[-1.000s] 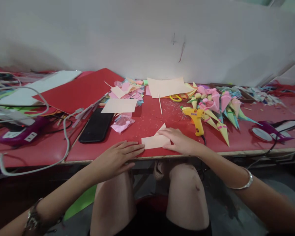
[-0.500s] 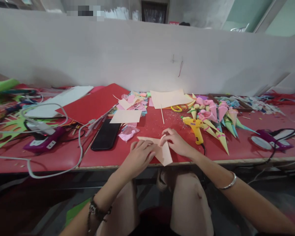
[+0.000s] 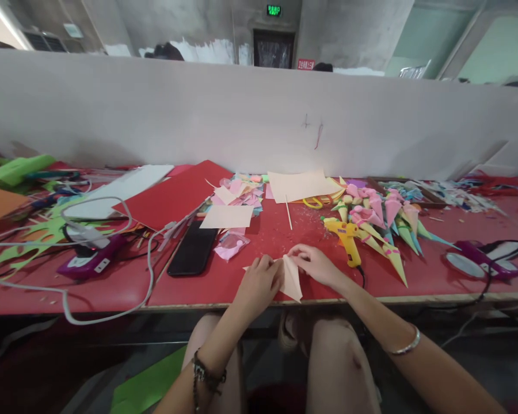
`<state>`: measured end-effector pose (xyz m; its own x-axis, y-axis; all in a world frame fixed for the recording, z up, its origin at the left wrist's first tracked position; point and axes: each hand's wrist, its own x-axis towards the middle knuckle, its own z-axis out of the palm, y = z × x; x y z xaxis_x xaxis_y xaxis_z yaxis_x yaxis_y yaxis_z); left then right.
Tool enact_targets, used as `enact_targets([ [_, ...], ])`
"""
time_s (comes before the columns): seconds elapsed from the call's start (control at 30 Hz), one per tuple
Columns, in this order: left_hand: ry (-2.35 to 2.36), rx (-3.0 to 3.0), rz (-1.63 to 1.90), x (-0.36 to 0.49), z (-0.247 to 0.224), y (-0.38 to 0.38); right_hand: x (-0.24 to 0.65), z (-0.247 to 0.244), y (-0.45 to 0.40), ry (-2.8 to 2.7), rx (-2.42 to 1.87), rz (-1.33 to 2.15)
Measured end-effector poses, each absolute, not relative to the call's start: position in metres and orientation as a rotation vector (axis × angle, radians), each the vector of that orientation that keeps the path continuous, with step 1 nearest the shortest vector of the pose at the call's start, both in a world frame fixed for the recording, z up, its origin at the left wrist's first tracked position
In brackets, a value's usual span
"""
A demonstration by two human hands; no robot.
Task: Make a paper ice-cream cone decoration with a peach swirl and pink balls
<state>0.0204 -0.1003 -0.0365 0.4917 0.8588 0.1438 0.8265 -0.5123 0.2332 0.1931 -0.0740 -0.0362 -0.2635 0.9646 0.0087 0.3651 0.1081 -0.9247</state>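
A cream sheet of paper (image 3: 290,283), partly rolled or folded, lies at the table's front edge between my hands. My left hand (image 3: 261,284) covers its left part, fingers curled against the paper. From the right, my right hand (image 3: 313,263) pinches the paper's upper edge near a raised fold. My left fingers hide much of the sheet. Beyond the hands lies a thin white stick (image 3: 288,213). A yellow hot glue gun (image 3: 347,238) rests right of my right hand, and a small clear bag with pink pieces (image 3: 232,244) sits beyond my left.
A black phone (image 3: 193,250) lies left, near a purple power strip (image 3: 90,259) with looping white cables. Pastel paper cones (image 3: 395,264) are piled at right. Cream sheets (image 3: 300,186), yellow scissors (image 3: 313,202) and red card (image 3: 176,195) lie toward the grey partition (image 3: 198,115).
The paper's flap has been brought over into a raised fold, and my left hand has moved right, closer to my right hand. The camera view has tilted up slightly.
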Motion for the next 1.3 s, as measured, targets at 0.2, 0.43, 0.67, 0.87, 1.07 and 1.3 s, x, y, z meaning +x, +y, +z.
enact_targets([
  [0.2,1.608,2.643,0.257,0.028,-0.038,-0.103,0.185,-0.044,-0.08,-1.622,-1.394,1.106],
  [0.43,1.652,2.693,0.222,0.031,-0.036,-0.105,0.182,-0.046,-0.08,-1.666,-1.505,0.931],
  [0.67,1.661,2.753,0.217,0.032,-0.037,-0.105,0.175,-0.046,-0.097,-1.786,-1.653,0.656],
  [0.87,1.693,2.779,0.185,0.036,-0.033,-0.107,0.167,-0.046,-0.103,-1.902,-1.768,0.43],
  [1.07,1.732,2.763,0.218,0.039,-0.033,-0.109,0.168,-0.047,-0.108,-1.891,-1.78,0.387],
  [1.3,1.723,2.751,0.214,0.04,-0.03,-0.112,0.177,-0.052,-0.11,-1.835,-1.821,0.376],
])
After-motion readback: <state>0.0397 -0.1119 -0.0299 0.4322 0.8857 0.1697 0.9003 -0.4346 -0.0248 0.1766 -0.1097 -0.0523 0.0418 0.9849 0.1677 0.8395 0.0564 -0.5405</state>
